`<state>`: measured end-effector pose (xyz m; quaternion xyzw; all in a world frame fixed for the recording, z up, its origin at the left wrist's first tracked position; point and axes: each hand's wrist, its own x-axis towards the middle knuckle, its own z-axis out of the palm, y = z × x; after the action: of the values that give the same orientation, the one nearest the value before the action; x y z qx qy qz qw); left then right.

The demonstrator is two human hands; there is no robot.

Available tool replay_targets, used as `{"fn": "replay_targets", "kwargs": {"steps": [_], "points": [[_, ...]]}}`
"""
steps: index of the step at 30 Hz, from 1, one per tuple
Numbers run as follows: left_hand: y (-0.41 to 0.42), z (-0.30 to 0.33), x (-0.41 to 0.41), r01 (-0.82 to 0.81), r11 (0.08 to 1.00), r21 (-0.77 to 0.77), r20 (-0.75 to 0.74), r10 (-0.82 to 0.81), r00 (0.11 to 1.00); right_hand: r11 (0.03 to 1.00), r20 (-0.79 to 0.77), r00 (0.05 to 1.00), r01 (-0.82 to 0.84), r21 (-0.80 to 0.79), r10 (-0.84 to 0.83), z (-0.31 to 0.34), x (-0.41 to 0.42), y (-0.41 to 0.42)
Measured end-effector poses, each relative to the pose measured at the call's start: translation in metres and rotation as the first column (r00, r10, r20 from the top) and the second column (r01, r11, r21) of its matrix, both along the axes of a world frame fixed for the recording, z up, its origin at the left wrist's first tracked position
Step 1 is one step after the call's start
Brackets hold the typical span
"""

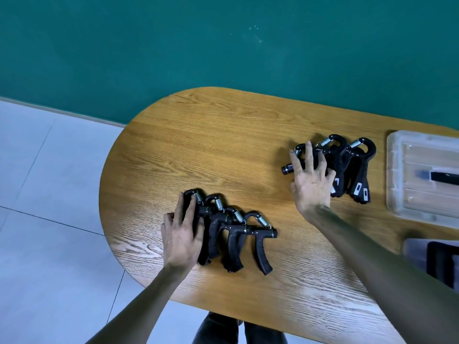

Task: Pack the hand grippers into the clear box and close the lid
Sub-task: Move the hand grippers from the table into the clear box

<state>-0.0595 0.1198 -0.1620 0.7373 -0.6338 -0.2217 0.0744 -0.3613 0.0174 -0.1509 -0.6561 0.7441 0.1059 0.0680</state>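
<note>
Two groups of black hand grippers with steel springs lie on the wooden table (pixel 218 150). The near-left row (pixel 238 239) holds several, side by side. My left hand (pixel 182 234) lies over its leftmost gripper, fingers curled around it. The far-right cluster (pixel 352 167) has several overlapping grippers. My right hand (pixel 311 181) is spread on top of the cluster's left gripper, fingers apart. A clear plastic lid (pixel 400 170) lies flat at the right edge of view. The clear box (pixel 412 247) shows only partly at the lower right, with dark items inside.
A black pen-like object (pixel 444 177) lies on or under the clear lid. A green wall runs behind the table, and pale floor tiles (pixel 49 194) lie to the left. The table's rounded end is on the left.
</note>
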Motion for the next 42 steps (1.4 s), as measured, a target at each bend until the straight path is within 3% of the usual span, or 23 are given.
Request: {"fn": "replay_targets", "kwargs": {"steps": [10, 23, 32, 42], "points": [[-0.018, 0.007, -0.004, -0.035, 0.995, -0.096, 0.077, 0.042, 0.996, 1.0, -0.058, 0.998, -0.019, -0.021, 0.018, 0.022, -0.005, 0.019], [-0.015, 0.048, -0.045, -0.026, 0.992, -0.123, 0.139, 0.044, 0.989, 0.997, 0.003, 1.0, -0.007, -0.078, 0.007, 0.063, -0.031, 0.062], [0.026, 0.124, -0.176, -0.059, 0.976, -0.207, 0.028, 0.066, 0.997, 0.98, 0.134, 0.991, 0.046, -0.196, -0.02, 0.155, -0.095, 0.13], [0.076, 0.195, -0.34, 0.148, 0.96, -0.237, -0.002, -0.153, 0.988, 0.947, 0.184, 0.976, 0.168, -0.274, -0.12, 0.236, -0.215, 0.213]]}}
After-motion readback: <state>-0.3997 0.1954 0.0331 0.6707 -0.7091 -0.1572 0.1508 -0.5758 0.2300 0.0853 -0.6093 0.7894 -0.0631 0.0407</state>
